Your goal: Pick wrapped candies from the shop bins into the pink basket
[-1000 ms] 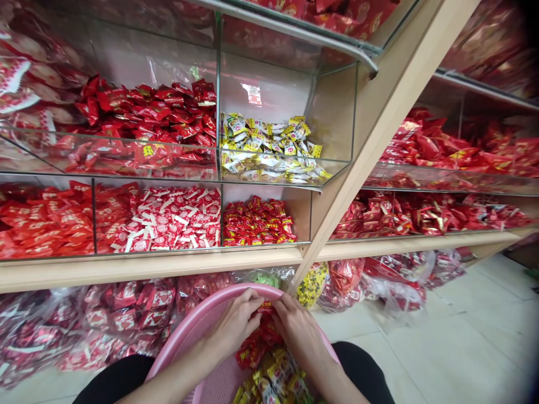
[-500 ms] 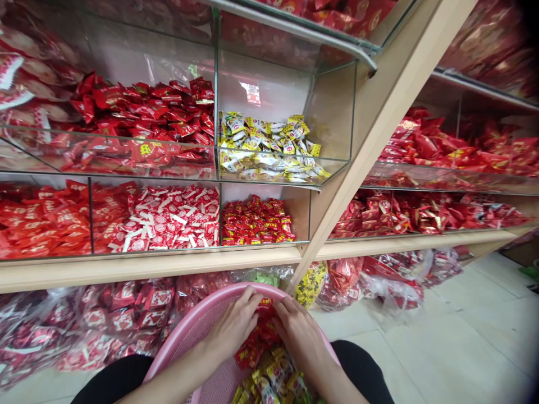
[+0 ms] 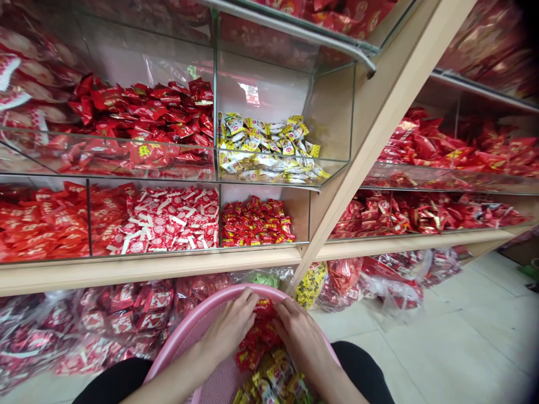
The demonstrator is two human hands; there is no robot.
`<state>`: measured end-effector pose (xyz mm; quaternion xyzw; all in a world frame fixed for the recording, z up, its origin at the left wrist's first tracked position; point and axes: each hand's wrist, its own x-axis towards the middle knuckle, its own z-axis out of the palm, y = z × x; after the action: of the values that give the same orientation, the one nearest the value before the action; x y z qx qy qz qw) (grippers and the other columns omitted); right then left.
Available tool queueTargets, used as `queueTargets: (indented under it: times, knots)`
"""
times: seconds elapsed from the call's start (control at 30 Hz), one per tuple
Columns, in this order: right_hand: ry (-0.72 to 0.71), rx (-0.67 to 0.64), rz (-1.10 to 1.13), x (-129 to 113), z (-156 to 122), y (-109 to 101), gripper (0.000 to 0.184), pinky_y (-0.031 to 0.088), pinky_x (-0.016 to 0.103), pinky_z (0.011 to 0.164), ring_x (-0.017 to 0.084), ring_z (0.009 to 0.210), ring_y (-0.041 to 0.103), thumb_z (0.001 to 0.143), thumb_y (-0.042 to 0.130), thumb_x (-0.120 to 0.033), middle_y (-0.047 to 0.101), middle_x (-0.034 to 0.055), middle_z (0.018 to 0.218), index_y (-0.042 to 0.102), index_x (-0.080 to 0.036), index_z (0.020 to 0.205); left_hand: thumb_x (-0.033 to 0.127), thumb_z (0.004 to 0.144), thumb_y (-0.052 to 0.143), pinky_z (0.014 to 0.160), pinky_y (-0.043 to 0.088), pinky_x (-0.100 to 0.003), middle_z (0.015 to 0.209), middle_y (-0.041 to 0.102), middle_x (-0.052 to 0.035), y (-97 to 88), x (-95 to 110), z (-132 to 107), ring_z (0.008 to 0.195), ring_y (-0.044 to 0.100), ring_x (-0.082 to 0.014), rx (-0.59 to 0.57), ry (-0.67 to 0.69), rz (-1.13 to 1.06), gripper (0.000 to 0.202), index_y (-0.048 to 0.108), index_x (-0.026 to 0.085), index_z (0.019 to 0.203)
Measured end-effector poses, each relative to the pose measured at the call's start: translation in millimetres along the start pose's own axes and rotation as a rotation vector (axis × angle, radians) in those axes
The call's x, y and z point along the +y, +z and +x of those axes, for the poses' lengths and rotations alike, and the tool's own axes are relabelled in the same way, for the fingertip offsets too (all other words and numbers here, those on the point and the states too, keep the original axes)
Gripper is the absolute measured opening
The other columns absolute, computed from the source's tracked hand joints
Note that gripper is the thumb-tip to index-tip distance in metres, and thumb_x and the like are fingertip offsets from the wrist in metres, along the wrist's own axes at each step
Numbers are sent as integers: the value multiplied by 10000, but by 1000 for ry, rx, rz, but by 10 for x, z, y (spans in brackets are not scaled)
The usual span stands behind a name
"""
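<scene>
A pink plastic basket (image 3: pixel 179 328) stands between my knees, with mesh-like sides. Inside it, red candy packets (image 3: pixel 254 343) lie against the far right side, and yellow-and-white candy packets (image 3: pixel 275 377) are heaped nearer to me. My left hand (image 3: pixel 232 321) reaches in over the basket with its fingers curled at the left edge of the red packets. Opposite it, my right hand (image 3: pixel 298 328) has its fingers bent over the same red packets. A red packet shows between the two sets of fingertips; the fingertips themselves are partly hidden.
Ahead, a wooden shelf (image 3: pixel 168 266) carries clear bins of red candies (image 3: pixel 256 221) and yellow-and-white candies (image 3: pixel 269 146). A slanting wooden upright (image 3: pixel 357 163) divides it. Bagged sweets (image 3: pixel 113 320) lie below on the left, and more bags (image 3: pixel 387 286) sit on the tiled floor (image 3: pixel 455 336).
My left hand has shifted very slightly, and the view has moved a touch. Both hands stay at the red packets in the basket.
</scene>
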<state>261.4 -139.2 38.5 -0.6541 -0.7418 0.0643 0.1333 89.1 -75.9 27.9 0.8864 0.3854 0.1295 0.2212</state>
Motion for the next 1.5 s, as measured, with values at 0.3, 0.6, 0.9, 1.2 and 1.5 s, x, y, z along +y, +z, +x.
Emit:
queueTargets:
  times: [0.3,0.6,0.9,1.2,1.5]
  knots:
    - [-30,51,10,-5,-20,-20,180,455,288,765,190,876,591,854,428,-107,598,61,926,564,-198,929,105,826,375,823,472,-334,1155,525,-81,-61,50,16,1008,555,-218,-33,17,-16,237,487,192,1016]
    - [-154,239,60,-10,418,-873,194,437,252,710,162,821,584,913,392,-228,588,58,913,574,-191,968,104,840,332,859,432,-324,1202,503,-89,-129,4,13,1056,519,-215,-3,-19,87,298,461,190,1094]
    - [-112,123,-280,197,1490,-1256,278,388,240,778,174,935,549,878,379,-118,581,96,986,575,-162,1070,108,859,301,750,415,-271,890,558,-34,-458,-41,47,846,539,-167,199,-53,173,237,514,195,803]
    - [-95,-54,-486,175,1834,-1139,341,403,301,834,240,1029,520,811,495,-121,502,146,1183,573,-189,1136,139,863,322,759,429,-278,1028,581,-53,-463,-115,33,889,581,-171,127,-171,262,237,548,200,897]
    - [-108,-32,-411,254,1872,-1196,229,398,252,788,189,973,548,797,555,-182,535,102,1122,592,-195,1024,241,907,269,806,453,-397,1036,638,-92,-368,-228,35,955,607,-264,-37,-271,356,323,554,189,1050]
